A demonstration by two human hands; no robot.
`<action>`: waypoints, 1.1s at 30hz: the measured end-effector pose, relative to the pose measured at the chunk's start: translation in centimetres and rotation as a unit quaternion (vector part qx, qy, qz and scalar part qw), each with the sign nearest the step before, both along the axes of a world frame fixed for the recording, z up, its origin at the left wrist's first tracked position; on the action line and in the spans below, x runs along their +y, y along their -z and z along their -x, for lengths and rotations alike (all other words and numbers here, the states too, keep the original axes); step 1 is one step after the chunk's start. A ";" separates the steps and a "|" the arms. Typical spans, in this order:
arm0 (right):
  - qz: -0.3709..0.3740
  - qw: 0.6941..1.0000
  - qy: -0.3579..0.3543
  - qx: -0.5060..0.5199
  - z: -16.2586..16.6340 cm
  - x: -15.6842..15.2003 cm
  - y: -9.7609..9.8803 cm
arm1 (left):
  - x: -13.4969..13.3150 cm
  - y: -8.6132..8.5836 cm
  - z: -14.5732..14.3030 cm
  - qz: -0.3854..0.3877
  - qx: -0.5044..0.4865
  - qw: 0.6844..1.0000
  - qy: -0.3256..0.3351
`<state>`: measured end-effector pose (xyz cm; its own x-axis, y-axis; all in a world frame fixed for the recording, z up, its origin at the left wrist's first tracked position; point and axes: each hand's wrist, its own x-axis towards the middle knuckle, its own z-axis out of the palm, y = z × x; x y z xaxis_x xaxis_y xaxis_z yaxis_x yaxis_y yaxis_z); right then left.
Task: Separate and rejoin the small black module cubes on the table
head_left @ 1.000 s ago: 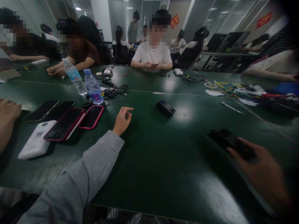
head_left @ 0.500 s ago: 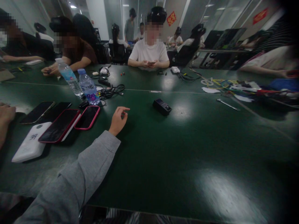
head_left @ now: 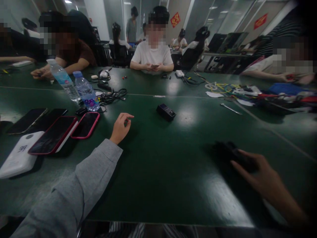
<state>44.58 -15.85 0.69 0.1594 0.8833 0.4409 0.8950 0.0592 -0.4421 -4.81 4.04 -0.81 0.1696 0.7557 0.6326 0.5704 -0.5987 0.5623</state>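
Note:
My left hand (head_left: 121, 127), in a grey sleeve, is held over the green table (head_left: 153, 172) with its index finger stretched out and thumb apart, holding nothing. To its right lies a small black box-shaped device (head_left: 166, 112), which no hand touches. At the lower right my right hand (head_left: 260, 172) grips a dark black object (head_left: 229, 152) between thumb and fingers. Motion blur and dim light hide that object's kind. A phone in a pink case (head_left: 85, 125) lies just left of my left hand.
Left are a red-cased phone (head_left: 54, 135), a white power bank (head_left: 21, 153) marked 39, and two plastic bottles (head_left: 86, 92) beside black cables (head_left: 115, 96). A wrench-like metal tool (head_left: 230, 109) and a tangle of coloured cables (head_left: 232, 89) lie right. People sit across the table.
My right hand has come into view from the right with the black object in it. The view has turned slightly right; my left hand keeps its pose.

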 end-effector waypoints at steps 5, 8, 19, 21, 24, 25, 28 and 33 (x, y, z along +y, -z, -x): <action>0.092 0.964 -0.248 0.019 11.6 6.5 -0.3 | -0.2 -0.1 -0.1 -0.005 0.013 1.000 0.017; 0.072 0.951 -0.299 -0.016 18.7 11.1 -1.1 | -0.2 -0.1 -0.1 -0.004 0.027 0.999 0.019; 0.007 0.959 -0.278 -0.058 25.3 15.6 0.4 | -0.8 -0.6 -0.9 -0.001 0.092 0.995 0.040; 0.010 0.957 -0.287 -0.046 25.2 15.3 0.2 | -1.1 -0.7 -1.0 -0.005 0.117 0.992 0.050; 0.018 0.949 -0.313 -0.040 25.2 15.2 0.3 | -1.4 -0.9 -1.1 -0.004 0.159 0.985 0.064; 0.020 0.946 -0.322 -0.038 25.2 15.2 0.3 | -1.5 -1.0 -1.2 -0.002 0.171 0.983 0.066; 0.022 0.938 -0.343 -0.034 25.2 15.3 0.4 | -1.7 -1.2 -1.2 0.005 0.191 0.980 0.063; 0.019 0.935 -0.355 -0.020 25.2 15.1 0.1 | -1.7 -1.3 -1.2 -0.006 0.193 0.979 0.067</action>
<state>19.43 -0.75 0.58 -0.4886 0.7756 0.3997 0.6528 0.6289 -0.4223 -3.66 2.36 0.51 0.4943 0.7034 0.5108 0.6551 -0.6877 0.3130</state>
